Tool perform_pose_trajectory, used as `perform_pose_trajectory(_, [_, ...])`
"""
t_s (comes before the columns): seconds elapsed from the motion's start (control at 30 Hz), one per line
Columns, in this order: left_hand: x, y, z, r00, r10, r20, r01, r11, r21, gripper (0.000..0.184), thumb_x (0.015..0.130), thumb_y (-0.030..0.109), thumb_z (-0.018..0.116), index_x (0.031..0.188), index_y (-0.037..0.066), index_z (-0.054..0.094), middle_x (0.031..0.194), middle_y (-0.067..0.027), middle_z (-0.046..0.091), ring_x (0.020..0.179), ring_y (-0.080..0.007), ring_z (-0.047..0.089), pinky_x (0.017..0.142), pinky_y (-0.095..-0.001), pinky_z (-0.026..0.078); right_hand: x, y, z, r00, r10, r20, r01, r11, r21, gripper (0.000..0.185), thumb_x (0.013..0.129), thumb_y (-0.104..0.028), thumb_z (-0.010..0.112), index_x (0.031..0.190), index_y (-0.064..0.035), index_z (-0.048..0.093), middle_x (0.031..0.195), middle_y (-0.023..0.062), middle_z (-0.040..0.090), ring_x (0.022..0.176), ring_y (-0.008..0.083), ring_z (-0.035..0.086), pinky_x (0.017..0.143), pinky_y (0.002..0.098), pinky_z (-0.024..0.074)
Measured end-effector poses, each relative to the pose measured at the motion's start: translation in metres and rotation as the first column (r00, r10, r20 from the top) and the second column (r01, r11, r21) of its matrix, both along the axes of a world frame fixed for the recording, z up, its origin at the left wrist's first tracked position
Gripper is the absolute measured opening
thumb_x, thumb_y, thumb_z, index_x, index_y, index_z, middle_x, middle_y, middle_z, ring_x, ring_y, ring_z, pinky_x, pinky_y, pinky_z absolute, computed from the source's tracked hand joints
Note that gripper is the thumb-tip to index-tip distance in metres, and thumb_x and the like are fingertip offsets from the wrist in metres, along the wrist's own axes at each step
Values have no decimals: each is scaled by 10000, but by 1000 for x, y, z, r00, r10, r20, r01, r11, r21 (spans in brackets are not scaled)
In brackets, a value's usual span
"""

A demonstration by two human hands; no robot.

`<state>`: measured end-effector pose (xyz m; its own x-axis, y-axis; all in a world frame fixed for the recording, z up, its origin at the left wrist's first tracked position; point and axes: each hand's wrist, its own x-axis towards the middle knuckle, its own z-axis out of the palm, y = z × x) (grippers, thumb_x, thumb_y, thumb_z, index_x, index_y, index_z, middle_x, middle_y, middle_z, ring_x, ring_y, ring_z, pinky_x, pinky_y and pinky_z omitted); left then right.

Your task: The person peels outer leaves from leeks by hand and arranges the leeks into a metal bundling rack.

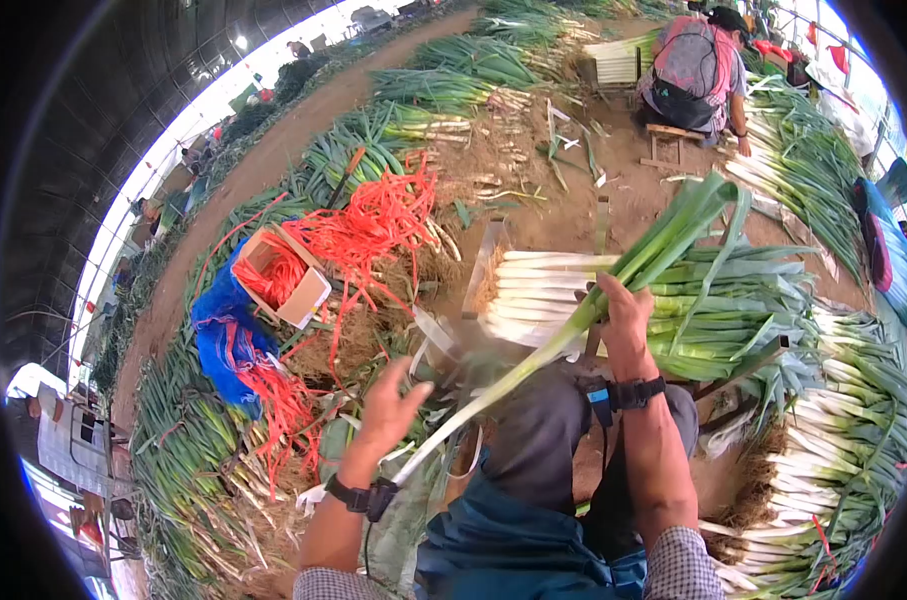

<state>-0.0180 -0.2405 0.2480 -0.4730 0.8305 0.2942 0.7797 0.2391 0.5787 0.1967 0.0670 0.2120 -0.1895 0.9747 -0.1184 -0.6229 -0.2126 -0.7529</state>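
My right hand (625, 318) is wrapped round the green part of a long leek (548, 352), whose white end slants down to the left above my lap. My left hand (388, 410) is beside that white end, apart from it, fingers spread and holding nothing. A blurred patch lies between my left hand and the leek. Behind the held leek, a row of trimmed leeks (538, 290) lies with white ends to the left and leaves to the right, in a metal-edged frame (485, 262).
Red plastic strips (378, 225) and an open cardboard box (298, 297) with more strips sit at the left, over a blue bag (223, 330). Leek piles (843, 430) line the right side. A person (695, 75) sits low at the upper right, reaching toward leeks.
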Motion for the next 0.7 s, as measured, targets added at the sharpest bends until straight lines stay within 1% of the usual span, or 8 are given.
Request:
perform_pose_trajectory(0.03, [23,5,10,990,20,137,6,982,-189,538,879,279,754,1296,-18,589,1180,-215,692,1060,-356,685,940,-418,528,-1,-4,-1,1000,-2,0,2,1000,-15,228,852,8,717,1005,8,548,842,129,623,624,259,656,598,429,642])
perform_pose_trajectory(0.1, [51,15,-6,970,-94,225,148,960,-237,467,891,249,728,1267,0,607,1154,-220,691,1058,-389,673,906,-445,532,-6,-5,-4,1000,19,19,-19,1000,2,241,847,17,722,1015,14,550,866,125,622,664,259,670,610,433,648])
perform_pose_trajectory(0.2, [58,29,-43,973,-229,9,226,954,-197,338,942,177,658,1236,18,612,1033,-213,707,970,-409,686,828,-458,551,-2,-8,0,998,15,57,-15,1000,3,245,841,32,729,1010,13,553,874,111,622,700,244,675,605,415,643])
perform_pose_trajectory(0.3, [62,36,-48,967,-254,-33,243,949,-199,255,957,131,610,1179,6,612,1020,-224,688,944,-435,663,790,-492,542,1,-6,-1,998,17,61,-13,998,-58,230,839,32,732,992,12,562,861,113,633,686,247,679,590,404,632])
perform_pose_trajectory(0.43, [61,42,-48,922,-329,-205,284,933,-222,204,873,30,570,1074,-7,575,978,-225,668,890,-413,664,754,-472,542,2,-2,-3,997,24,71,-19,998,-60,220,828,35,739,974,11,577,845,109,643,680,243,683,578,393,618])
perform_pose_trajectory(0.53, [58,45,-53,894,-370,-254,293,910,-294,190,849,-1,565,1039,-9,559,976,-237,668,879,-380,678,729,-434,553,5,-3,-6,994,20,111,-17,999,-30,198,830,16,740,959,20,589,834,128,646,683,262,687,606,420,634])
perform_pose_trajectory(0.63, [56,44,-57,874,-372,-313,290,915,-280,156,847,-12,563,1002,3,555,920,-239,669,861,-371,692,716,-442,558,5,-1,-3,993,19,117,-19,1000,-3,186,831,6,741,946,29,597,823,140,649,681,272,688,609,433,636])
perform_pose_trajectory(0.7, [49,45,-60,920,-314,-235,246,929,-277,159,860,0,571,1019,-2,564,891,-244,674,844,-395,693,707,-470,551,3,-5,-1,994,29,101,-29,1000,-4,182,835,-1,742,941,34,598,826,146,653,678,275,687,601,430,630])
